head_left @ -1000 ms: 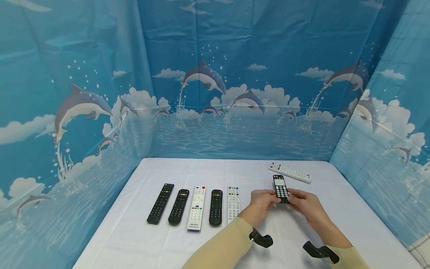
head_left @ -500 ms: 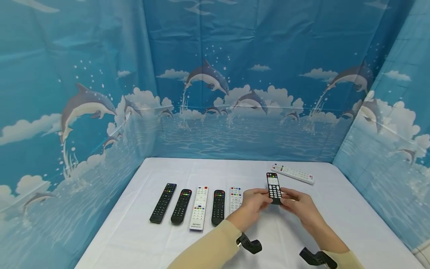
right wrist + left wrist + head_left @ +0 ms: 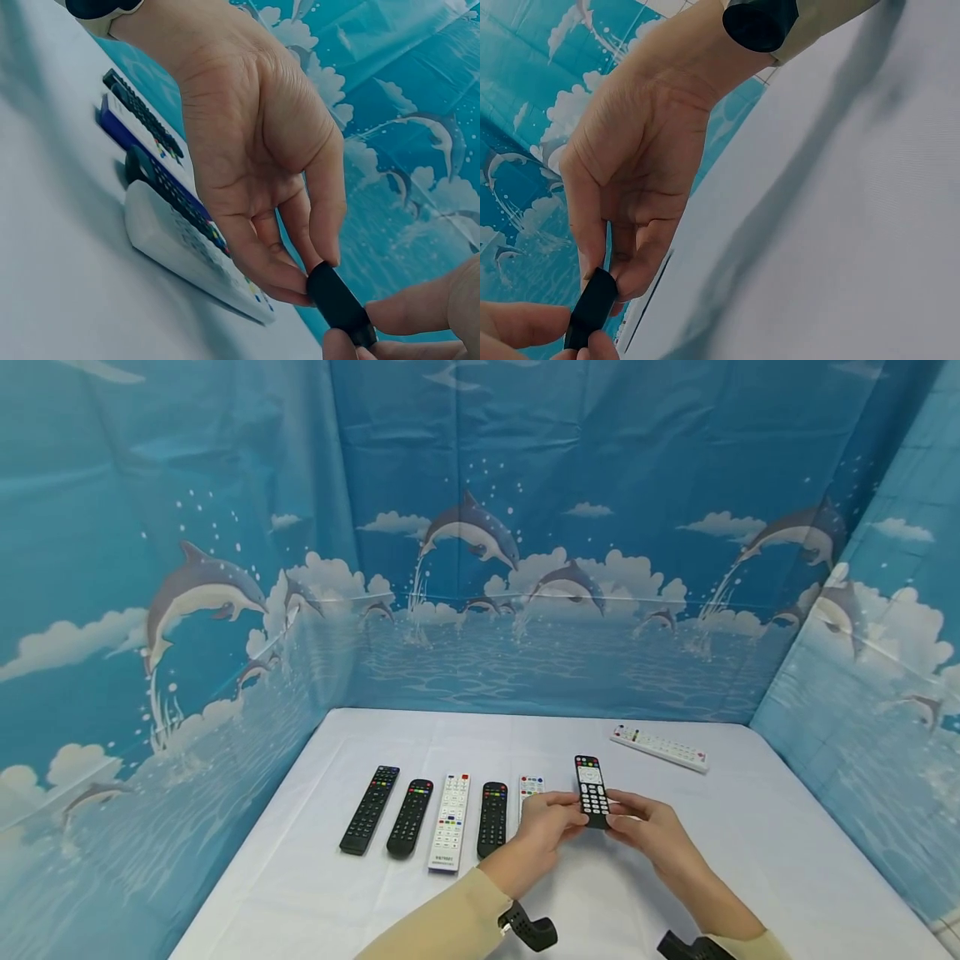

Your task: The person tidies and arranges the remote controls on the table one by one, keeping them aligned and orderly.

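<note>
A small black remote control [image 3: 592, 789] with a light upper button panel is held face up between both hands. My left hand [image 3: 543, 831] pinches its lower left side; my right hand [image 3: 652, 835] pinches the lower right side. From the left wrist, the end of the remote [image 3: 592, 304] shows between the fingers of both hands, above the white table. Just behind my left hand, a white remote [image 3: 532, 787] lies partly hidden by it. In the right wrist view this white remote [image 3: 187, 240] lies flat on the table.
To the left, a row on the white tablecloth [image 3: 300, 893] holds a long black remote [image 3: 370, 810], a rounded black one [image 3: 410, 818], a white one [image 3: 450, 822] and another black one [image 3: 492, 818]. A white remote [image 3: 660, 748] lies slanted at the back right. Dolphin-print curtains [image 3: 465, 677] enclose the table.
Both hands have carried the black remote leftward, closer to the row, and slightly toward the person. The view has turned a little left. The left hand now covers more of the nearest white remote.
</note>
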Motion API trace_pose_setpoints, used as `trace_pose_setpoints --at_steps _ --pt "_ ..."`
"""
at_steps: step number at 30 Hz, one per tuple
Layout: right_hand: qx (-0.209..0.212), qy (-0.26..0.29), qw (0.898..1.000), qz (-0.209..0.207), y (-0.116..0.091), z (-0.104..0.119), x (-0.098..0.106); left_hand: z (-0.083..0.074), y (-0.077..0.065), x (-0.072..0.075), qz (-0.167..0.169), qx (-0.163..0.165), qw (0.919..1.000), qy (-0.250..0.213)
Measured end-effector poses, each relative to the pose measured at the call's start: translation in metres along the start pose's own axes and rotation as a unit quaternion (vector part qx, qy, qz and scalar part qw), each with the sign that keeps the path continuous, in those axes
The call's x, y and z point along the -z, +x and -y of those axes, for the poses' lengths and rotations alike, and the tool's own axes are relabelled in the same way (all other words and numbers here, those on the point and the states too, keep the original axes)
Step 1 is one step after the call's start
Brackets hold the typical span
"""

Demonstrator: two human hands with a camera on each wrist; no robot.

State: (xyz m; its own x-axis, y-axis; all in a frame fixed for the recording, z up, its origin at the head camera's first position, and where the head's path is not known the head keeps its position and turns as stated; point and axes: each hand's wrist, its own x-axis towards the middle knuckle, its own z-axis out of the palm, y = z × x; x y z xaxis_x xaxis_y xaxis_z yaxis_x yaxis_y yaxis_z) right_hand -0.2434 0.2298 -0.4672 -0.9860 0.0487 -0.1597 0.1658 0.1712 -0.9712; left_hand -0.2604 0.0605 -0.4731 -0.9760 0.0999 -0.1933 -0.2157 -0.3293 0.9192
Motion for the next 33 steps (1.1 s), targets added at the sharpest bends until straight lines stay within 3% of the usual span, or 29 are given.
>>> trace_pose_setpoints --at_steps 16,25,33 --pt "0.001 0.025 1.0 0.01 -0.006 -0.008 -0.024 0.0 -0.015 0.025 -0.007 -0.002 0.9995 0.03" --pt "-0.009 0.033 0.999 0.025 -0.004 -0.013 -0.026 -0.001 -0.015 0.027 -0.025 0.001 0.9972 0.071" --pt "-0.03 0.06 0.997 0.022 -0.003 -0.016 -0.027 -0.003 -0.015 0.029 -0.017 0.017 0.9949 0.098"
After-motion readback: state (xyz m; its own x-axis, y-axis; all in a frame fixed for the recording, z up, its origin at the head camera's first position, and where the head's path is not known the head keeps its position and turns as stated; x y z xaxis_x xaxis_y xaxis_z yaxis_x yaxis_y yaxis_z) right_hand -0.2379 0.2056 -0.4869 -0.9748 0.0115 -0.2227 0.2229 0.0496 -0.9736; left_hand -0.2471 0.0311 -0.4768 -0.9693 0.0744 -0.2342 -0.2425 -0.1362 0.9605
